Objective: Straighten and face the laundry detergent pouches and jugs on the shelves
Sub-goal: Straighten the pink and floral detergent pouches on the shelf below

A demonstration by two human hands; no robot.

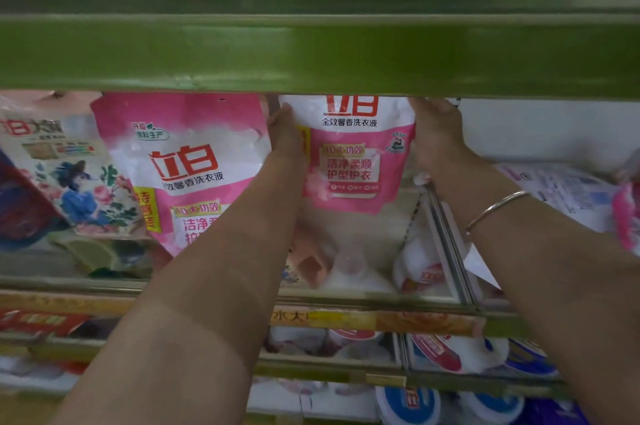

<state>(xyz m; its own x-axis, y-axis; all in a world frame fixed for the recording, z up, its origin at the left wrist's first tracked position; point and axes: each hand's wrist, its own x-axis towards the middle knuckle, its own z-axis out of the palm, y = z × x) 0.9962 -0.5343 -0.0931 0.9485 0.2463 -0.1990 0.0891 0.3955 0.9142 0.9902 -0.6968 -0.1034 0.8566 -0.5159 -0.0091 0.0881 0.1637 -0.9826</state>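
Observation:
A pink and white detergent pouch (353, 161) stands upright at the back of the middle shelf, its front facing me. My left hand (285, 133) grips its left edge and my right hand (438, 133) grips its upper right edge. A second, larger pink pouch (183, 168) leans tilted just left of my left forearm. A floral printed pouch (76, 182) leans further left. Another pouch (568, 192) lies flat on the shelf to the right, back side up. The top of the held pouch is hidden behind the upper shelf's edge.
The upper shelf's green front rail (311, 57) hangs low across the view. A wire divider (446, 244) splits the middle shelf right of the held pouch. White jugs with blue and red labels (446, 355) stand on the shelves below. A clear front lip (346, 293) edges the middle shelf.

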